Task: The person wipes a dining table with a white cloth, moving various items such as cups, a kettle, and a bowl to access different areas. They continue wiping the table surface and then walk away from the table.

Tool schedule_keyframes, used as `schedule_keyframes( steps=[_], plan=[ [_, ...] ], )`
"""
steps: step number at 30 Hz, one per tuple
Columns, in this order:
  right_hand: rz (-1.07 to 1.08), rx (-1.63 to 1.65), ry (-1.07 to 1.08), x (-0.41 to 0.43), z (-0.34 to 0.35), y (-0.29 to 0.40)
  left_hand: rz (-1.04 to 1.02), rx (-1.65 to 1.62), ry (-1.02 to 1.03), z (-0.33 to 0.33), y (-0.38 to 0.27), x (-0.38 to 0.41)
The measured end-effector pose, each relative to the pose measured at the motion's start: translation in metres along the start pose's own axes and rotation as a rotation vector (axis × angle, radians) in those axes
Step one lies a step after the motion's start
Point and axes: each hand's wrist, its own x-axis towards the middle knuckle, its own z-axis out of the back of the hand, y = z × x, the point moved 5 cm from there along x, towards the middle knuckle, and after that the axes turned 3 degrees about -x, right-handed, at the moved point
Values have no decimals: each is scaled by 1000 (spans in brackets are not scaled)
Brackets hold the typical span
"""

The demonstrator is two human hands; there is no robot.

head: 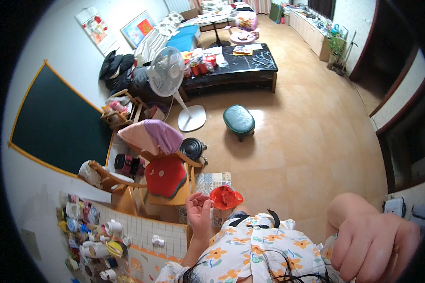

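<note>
A small red bowl-like vessel (pixel 233 198) with dark bits inside is held at its left edge by my left hand (pixel 199 207). The thumb and fingertips pinch that edge, and the vessel hangs over the floor in front of my lap. Close to the camera at the lower right, my right hand (pixel 373 244) is raised with curled fingers. Its palm side is hidden, so whether anything is inside it does not show. The flower-print shirt (pixel 255 244) I wear fills the bottom middle.
At lower left, a table (pixel 141 226) bears several bottles and jars and a crumpled white tissue (pixel 158 241). Beside it stands a wooden chair with a red cushion (pixel 165 177). Farther off are a green stool (pixel 239 119), a white fan (pixel 191 118) and a black low table (pixel 230 76).
</note>
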Motion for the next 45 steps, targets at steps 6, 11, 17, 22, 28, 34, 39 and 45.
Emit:
schedule_keyframes(
  steps=[6,11,17,22,28,34,39,45],
  plan=[
    [45,-78,-32,-13,100,36,86,57,116,-80,42,79],
    [9,-184,-50,3,207,43,149,16,183,-146,92,176],
    [-1,-220,-218,75,371,25,187,24,220,-216,139,332],
    [-18,-132,-61,127,510,14,139,39,207,-273,138,466],
    [-27,-71,140,154,672,-3,14,-196,388,-350,96,614],
    [-526,-274,-669,61,952,-57,-221,-588,1354,-504,9,727],
    [-960,-223,-885,-18,1299,-246,-173,-474,1285,-585,95,867],
    [-1510,-1301,-629,-216,1570,-437,376,-441,267,-594,287,994]
  ],
)
